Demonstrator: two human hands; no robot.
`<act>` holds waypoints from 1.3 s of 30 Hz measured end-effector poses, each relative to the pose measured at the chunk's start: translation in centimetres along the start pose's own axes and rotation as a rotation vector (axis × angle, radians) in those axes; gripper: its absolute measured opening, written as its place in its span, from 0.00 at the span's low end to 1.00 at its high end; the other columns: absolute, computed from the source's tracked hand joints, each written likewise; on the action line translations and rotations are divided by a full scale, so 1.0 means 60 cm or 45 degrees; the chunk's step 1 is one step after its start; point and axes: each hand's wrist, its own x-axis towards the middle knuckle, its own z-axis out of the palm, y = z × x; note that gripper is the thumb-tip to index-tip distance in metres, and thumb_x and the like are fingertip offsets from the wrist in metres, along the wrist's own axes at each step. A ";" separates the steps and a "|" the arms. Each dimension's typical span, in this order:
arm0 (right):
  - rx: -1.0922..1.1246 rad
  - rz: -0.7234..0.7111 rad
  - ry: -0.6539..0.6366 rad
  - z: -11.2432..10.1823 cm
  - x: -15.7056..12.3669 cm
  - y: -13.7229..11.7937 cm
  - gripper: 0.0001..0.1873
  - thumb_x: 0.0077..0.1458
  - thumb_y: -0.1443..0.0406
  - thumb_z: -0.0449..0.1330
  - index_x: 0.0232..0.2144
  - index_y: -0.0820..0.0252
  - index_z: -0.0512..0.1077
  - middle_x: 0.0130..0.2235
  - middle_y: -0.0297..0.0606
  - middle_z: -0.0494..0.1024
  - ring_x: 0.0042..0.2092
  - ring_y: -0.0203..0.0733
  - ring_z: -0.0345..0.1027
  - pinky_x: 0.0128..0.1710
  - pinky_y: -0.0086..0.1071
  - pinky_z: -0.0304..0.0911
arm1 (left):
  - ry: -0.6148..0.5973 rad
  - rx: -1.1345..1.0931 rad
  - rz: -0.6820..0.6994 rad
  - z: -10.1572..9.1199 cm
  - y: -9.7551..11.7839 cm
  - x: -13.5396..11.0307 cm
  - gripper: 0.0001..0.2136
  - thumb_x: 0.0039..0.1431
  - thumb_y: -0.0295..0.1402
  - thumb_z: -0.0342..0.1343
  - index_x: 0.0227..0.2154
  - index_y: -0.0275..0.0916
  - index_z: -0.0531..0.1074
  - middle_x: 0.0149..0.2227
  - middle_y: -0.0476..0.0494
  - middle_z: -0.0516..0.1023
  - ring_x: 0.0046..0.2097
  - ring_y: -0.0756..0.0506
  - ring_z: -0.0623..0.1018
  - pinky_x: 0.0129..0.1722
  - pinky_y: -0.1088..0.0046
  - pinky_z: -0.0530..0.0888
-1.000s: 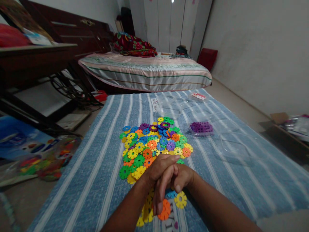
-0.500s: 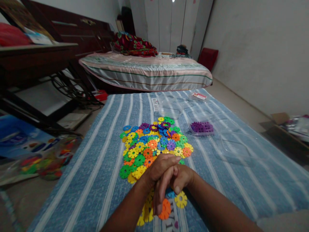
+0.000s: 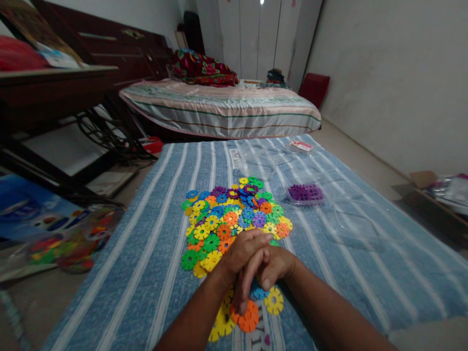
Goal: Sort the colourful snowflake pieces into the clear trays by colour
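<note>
A pile of flat, flower-shaped plastic discs (image 3: 234,219) in yellow, orange, green, blue and purple lies on a blue striped sheet (image 3: 146,253). My left hand (image 3: 237,253) and my right hand (image 3: 278,265) are clasped together over the near edge of the pile, fingers wrapped round each other. Whether anything lies between the palms is hidden. One long finger reaches down and touches an orange disc (image 3: 250,317). A yellow disc (image 3: 273,301) lies just right of it, and more yellow discs (image 3: 219,324) lie under my left wrist.
A clear plastic tray (image 3: 305,193) holding purple pieces sits right of the pile, with more clear packaging (image 3: 358,224) beside it. A striped mattress (image 3: 223,105) lies beyond. Left are a dark table (image 3: 47,92) and toy packaging (image 3: 54,234) on the floor.
My clasped hands have shifted slightly away from me, uncovering more of the orange and yellow discs near my wrists. Nothing else has moved.
</note>
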 end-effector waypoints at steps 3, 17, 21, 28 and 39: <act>0.008 0.042 -0.067 -0.004 0.007 0.005 0.33 0.38 0.46 0.76 0.37 0.68 0.83 0.38 0.57 0.85 0.42 0.57 0.81 0.50 0.46 0.72 | -0.133 -0.066 0.025 0.000 0.000 0.000 0.24 0.47 0.57 0.60 0.22 0.38 0.71 0.23 0.48 0.71 0.28 0.48 0.69 0.32 0.71 0.68; 0.034 -0.036 -0.027 0.005 0.002 -0.005 0.31 0.42 0.47 0.75 0.38 0.68 0.82 0.38 0.57 0.85 0.43 0.58 0.81 0.52 0.50 0.70 | 0.038 0.107 0.006 -0.003 -0.005 0.001 0.25 0.54 0.57 0.55 0.17 0.39 0.68 0.18 0.50 0.68 0.25 0.49 0.67 0.29 0.70 0.66; -0.059 0.135 0.003 -0.001 0.002 -0.008 0.32 0.37 0.48 0.76 0.37 0.69 0.82 0.38 0.57 0.85 0.43 0.58 0.81 0.52 0.47 0.70 | -0.094 -0.058 0.038 0.001 -0.001 -0.001 0.23 0.50 0.56 0.58 0.23 0.38 0.72 0.23 0.48 0.72 0.28 0.48 0.70 0.32 0.71 0.68; 0.045 0.102 -0.067 -0.002 0.015 0.012 0.34 0.33 0.44 0.77 0.33 0.67 0.82 0.38 0.58 0.84 0.44 0.60 0.81 0.53 0.49 0.70 | -0.118 -0.012 0.014 -0.004 -0.007 0.001 0.23 0.51 0.55 0.58 0.18 0.39 0.67 0.19 0.51 0.67 0.25 0.50 0.66 0.28 0.71 0.65; -0.085 0.077 0.131 0.009 -0.004 -0.020 0.30 0.40 0.45 0.75 0.34 0.67 0.82 0.36 0.53 0.85 0.41 0.56 0.81 0.51 0.46 0.71 | 0.353 0.326 -0.005 -0.001 -0.003 0.003 0.27 0.46 0.59 0.59 0.14 0.42 0.60 0.17 0.54 0.59 0.26 0.49 0.62 0.28 0.70 0.60</act>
